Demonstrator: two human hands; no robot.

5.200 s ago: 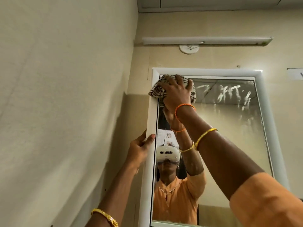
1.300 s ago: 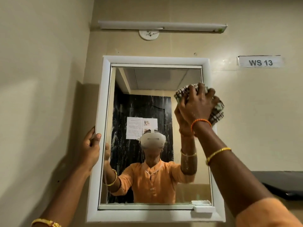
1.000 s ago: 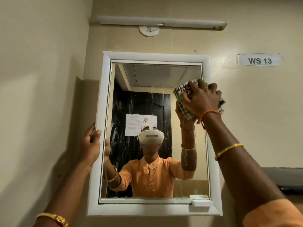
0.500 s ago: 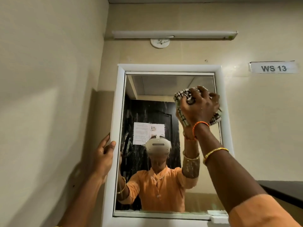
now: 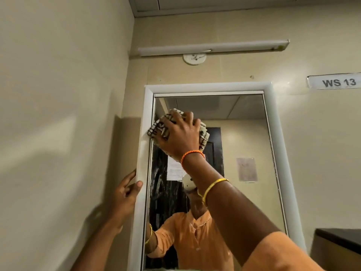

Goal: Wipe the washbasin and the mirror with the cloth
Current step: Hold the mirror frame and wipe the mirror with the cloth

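cloth (image 5: pixel 159 128) against mirror (image 5: pixel 244 137), upper left

The right arm wears an orange sleeve (image 5: pixel 281 253), an orange thread band (image 5: pixel 192 154) at the wrist and a gold bangle (image 5: pixel 213 185) below it. The left arm is bare as far as visible; any bangle falls outside the view.

Right hand (image 5: pixel 178 134) raised high, arm extended, fingers curled, pressing forward, left hand (image 5: pixel 125 194) lower, arm angled upward, thumb and fingers clasping an edge
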